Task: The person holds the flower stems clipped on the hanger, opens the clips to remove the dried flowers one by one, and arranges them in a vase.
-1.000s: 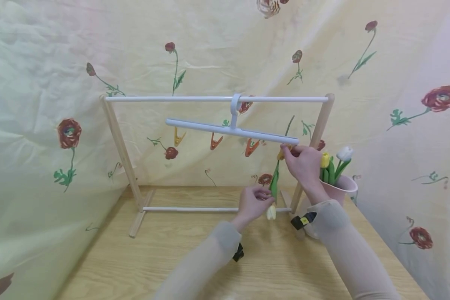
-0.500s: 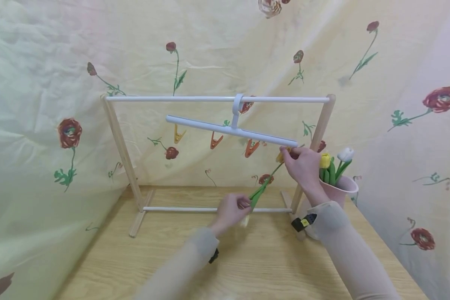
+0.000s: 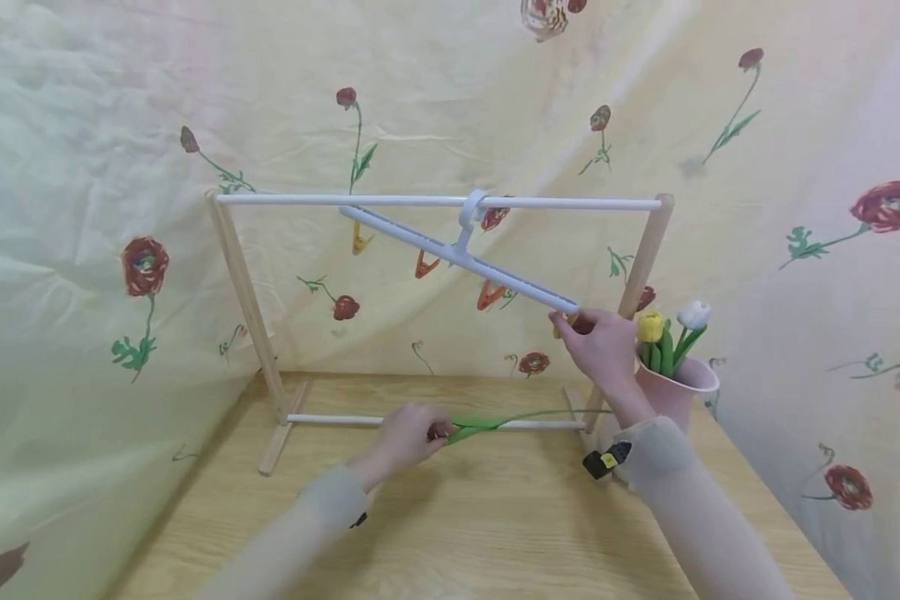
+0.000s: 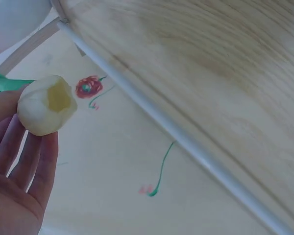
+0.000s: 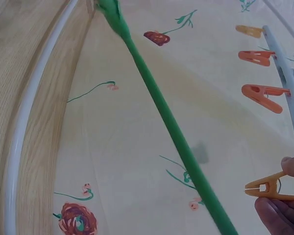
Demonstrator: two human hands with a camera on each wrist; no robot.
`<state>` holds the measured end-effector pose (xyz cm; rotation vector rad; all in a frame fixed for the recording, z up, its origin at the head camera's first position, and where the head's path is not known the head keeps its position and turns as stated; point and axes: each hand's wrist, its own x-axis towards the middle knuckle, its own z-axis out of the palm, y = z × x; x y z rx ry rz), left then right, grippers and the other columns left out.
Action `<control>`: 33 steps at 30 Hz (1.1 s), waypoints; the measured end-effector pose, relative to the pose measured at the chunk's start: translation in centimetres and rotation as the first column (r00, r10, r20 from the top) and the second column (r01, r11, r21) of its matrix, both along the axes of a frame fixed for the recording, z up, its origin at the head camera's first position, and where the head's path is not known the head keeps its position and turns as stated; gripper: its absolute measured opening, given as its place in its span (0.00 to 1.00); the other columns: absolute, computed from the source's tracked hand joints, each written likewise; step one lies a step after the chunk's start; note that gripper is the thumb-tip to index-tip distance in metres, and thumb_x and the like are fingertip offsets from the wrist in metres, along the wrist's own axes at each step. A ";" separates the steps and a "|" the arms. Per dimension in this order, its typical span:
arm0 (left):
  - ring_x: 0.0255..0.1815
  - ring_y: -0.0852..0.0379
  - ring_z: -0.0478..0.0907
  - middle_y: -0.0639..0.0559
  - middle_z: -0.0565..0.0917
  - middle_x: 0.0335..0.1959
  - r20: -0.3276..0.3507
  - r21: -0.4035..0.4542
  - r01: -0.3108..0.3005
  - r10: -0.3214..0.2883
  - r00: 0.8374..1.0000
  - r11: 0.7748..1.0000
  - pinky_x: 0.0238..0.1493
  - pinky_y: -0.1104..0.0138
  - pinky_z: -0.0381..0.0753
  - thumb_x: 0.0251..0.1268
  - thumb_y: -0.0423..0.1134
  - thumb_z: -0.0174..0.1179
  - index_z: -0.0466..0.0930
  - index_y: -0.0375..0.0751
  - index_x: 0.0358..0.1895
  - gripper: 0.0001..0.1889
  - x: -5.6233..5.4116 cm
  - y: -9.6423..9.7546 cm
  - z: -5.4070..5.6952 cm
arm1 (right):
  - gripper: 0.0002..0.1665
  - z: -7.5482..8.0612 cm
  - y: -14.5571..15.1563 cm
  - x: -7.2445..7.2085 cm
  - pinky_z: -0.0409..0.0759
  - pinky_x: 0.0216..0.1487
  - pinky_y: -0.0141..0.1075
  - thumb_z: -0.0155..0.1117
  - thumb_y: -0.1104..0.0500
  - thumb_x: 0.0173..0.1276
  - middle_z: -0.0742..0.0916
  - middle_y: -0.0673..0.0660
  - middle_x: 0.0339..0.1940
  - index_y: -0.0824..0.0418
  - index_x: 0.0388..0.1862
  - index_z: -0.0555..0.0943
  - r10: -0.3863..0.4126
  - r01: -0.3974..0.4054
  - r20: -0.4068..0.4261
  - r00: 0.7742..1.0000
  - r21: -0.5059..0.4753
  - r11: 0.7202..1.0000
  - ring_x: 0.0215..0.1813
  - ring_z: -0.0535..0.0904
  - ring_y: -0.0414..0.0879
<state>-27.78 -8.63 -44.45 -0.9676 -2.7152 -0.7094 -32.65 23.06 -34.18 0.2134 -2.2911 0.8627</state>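
My left hand (image 3: 405,437) holds an artificial tulip just by its bloom, over the table's middle. The left wrist view shows its cream-white bloom (image 4: 46,105) at the fingertips. Its green stem (image 3: 525,415) points right, the stem's end passing near my right forearm. My right hand (image 3: 603,346) pinches a yellow-orange clip (image 5: 267,188) at the lower right end of a white hanger (image 3: 457,254). Nothing sits between the clip's tips. The hanger hooks on the rack's top bar (image 3: 345,200) and tilts steeply down to the right.
Two orange clips (image 3: 490,294) and a yellow clip (image 3: 358,240) hang along the hanger. Behind my right hand stands a pink vase (image 3: 678,383) with a yellow tulip (image 3: 650,327) and a white tulip (image 3: 693,314). The rack's lower bar (image 3: 337,419) runs just above the wooden table (image 3: 495,533).
The tulip's stem has come out of the clip, and my left hand has carried the tulip left, swinging it from upright to nearly level. The hanger's right end has dipped with my right hand.
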 end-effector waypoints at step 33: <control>0.30 0.64 0.85 0.52 0.93 0.35 -0.210 -0.110 0.069 -0.091 0.974 0.991 0.32 0.75 0.84 0.63 0.29 0.75 0.91 0.42 0.39 0.06 2.0 -3.1 3.6 | 0.08 0.9 -2.2 5.7 0.91 0.41 0.44 0.71 0.59 0.72 0.94 0.56 0.38 0.62 0.43 0.92 0.293 -0.346 0.191 0.937 0.369 0.863 0.38 0.90 0.47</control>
